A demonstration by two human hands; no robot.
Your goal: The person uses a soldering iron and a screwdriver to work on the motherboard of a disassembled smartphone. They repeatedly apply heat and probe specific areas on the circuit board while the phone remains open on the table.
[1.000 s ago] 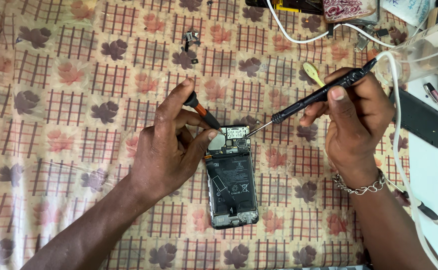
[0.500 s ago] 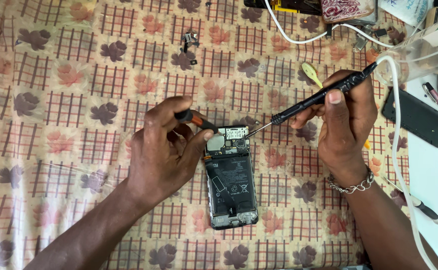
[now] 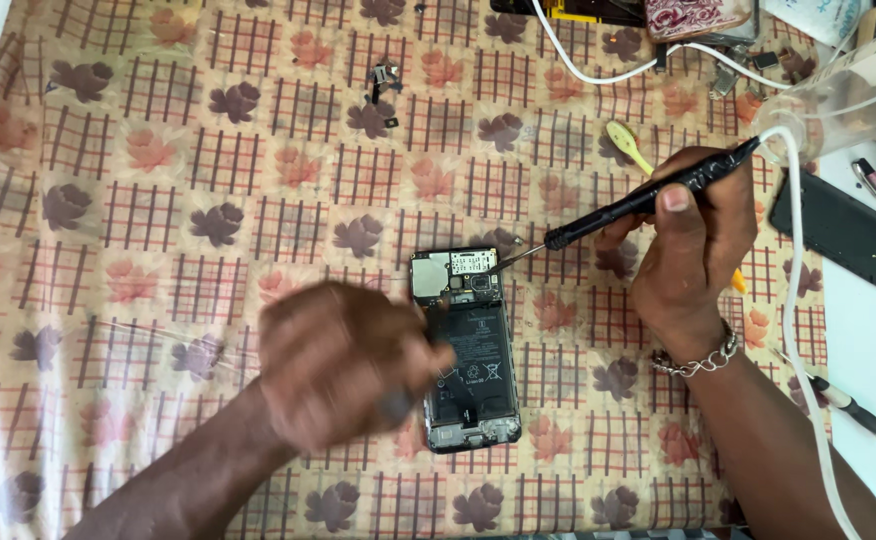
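A black screwdriver (image 3: pixel 648 197) is gripped in the closed right hand (image 3: pixel 693 255); its tip is aimed down-left onto the top edge of the opened phone (image 3: pixel 463 350). The phone's long axis runs toward the wearer. The left hand (image 3: pixel 343 365) is blurred at the phone's left side; its grip cannot be told. The right hand's tool is on the work.

i see matt printed cloth (image 3: pixel 208 200) under the opened phone (image 3: pixel 468 350), its glossy battery beside bare metal shields; right of it, a matt black plastic screwdriver (image 3: pixel 648 200).
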